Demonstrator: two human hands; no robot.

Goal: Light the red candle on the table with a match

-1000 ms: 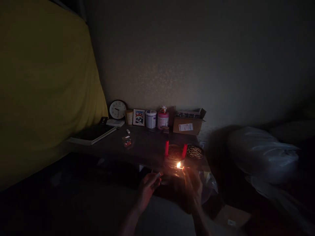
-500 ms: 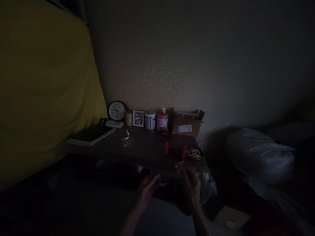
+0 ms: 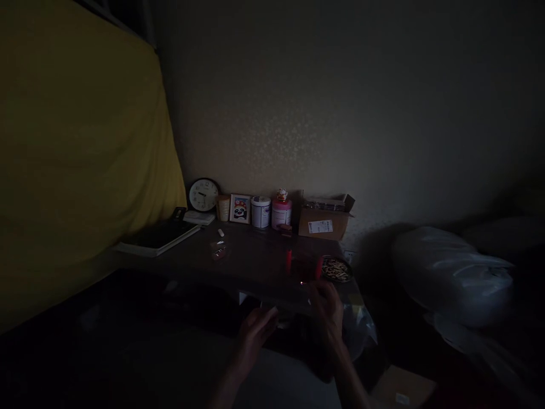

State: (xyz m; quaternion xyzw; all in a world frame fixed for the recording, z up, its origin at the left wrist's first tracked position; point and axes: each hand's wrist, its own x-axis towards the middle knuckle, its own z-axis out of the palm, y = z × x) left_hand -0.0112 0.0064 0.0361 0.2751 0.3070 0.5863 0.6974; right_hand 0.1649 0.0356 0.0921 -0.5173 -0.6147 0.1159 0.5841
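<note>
The room is very dark. My left hand is below the table's near edge, fingers curled around a small pale thing that I cannot name. My right hand is raised at the near edge of the low table, fingers pinched, with a tiny red ember glowing just beyond its fingertips. Two red candles stand unlit beside a dark bowl between them. A round dish of matchsticks sits just to their right.
Along the wall stand a clock, a panda picture, a white tin, a pink jar and a cardboard box. A flat dark book lies at the left. A yellow cloth hangs left; a pale bag lies right.
The flame at my right hand's fingertips has gone out, leaving only a red ember, and the scene has darkened. My right hand has moved up slightly toward the candles.
</note>
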